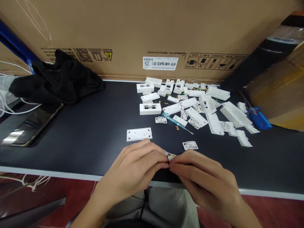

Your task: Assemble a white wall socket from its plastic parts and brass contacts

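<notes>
My left hand and my right hand meet fingertip to fingertip at the near edge of the dark table. Between them they pinch a small white plastic part with brass metal bits, mostly hidden by the fingers. Both hands are closed on it. A flat white cover plate lies just beyond my left hand. A small white insert lies just beyond my right hand.
Several white plastic housings and covers are scattered at the middle and right, with a blue-handled tester screwdriver among them. A black cloth and a phone sit at left, a blue tool at right, a big cardboard box behind.
</notes>
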Demonstrator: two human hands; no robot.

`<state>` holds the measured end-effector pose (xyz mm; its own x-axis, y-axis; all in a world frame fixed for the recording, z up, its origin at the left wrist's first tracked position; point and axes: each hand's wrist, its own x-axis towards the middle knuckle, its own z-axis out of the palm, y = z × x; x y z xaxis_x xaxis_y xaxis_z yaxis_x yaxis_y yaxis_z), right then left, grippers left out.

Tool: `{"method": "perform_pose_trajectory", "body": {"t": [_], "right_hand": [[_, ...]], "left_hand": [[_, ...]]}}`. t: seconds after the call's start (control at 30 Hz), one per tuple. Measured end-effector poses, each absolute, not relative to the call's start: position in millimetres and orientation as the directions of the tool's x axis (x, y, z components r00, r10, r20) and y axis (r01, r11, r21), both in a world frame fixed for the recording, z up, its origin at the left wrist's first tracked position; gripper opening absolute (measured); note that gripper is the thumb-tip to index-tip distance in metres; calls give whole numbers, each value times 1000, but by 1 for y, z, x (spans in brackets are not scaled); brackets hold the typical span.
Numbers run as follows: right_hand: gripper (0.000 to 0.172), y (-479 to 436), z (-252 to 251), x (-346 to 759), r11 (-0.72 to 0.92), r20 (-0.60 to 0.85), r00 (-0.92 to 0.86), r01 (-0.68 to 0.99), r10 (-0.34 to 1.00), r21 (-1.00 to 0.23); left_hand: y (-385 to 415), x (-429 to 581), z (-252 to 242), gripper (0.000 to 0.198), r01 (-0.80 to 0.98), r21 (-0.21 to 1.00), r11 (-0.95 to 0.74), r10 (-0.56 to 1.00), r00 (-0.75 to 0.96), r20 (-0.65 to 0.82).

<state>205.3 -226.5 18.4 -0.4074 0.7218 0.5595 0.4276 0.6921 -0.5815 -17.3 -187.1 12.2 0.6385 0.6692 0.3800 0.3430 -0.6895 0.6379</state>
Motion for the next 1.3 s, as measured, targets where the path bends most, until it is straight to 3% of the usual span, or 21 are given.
{"method": "perform_pose_trajectory", "body": {"t": [0.23, 0.7, 1.03, 1.3], "right_hand": [[23, -228, 18, 205, 680, 546, -405, 430, 733, -594], [25, -229, 12, 201, 657, 572, -362, 584, 737, -477], [23, -226, 15, 201, 630, 535, -362, 600, 764, -494], [13, -223, 23, 202, 573, 422, -398, 663, 815, -481]], "left_hand": [[-188, -17, 16, 10, 367, 648, -667, 673, 669, 315], [-190, -15, 24, 19, 493, 659, -568, 738, 660, 141], [-187, -16, 21, 13, 525, 631, -571, 769, 612, 186], [-184, -17, 12, 4, 507, 592, -627, 733, 641, 228]]}}
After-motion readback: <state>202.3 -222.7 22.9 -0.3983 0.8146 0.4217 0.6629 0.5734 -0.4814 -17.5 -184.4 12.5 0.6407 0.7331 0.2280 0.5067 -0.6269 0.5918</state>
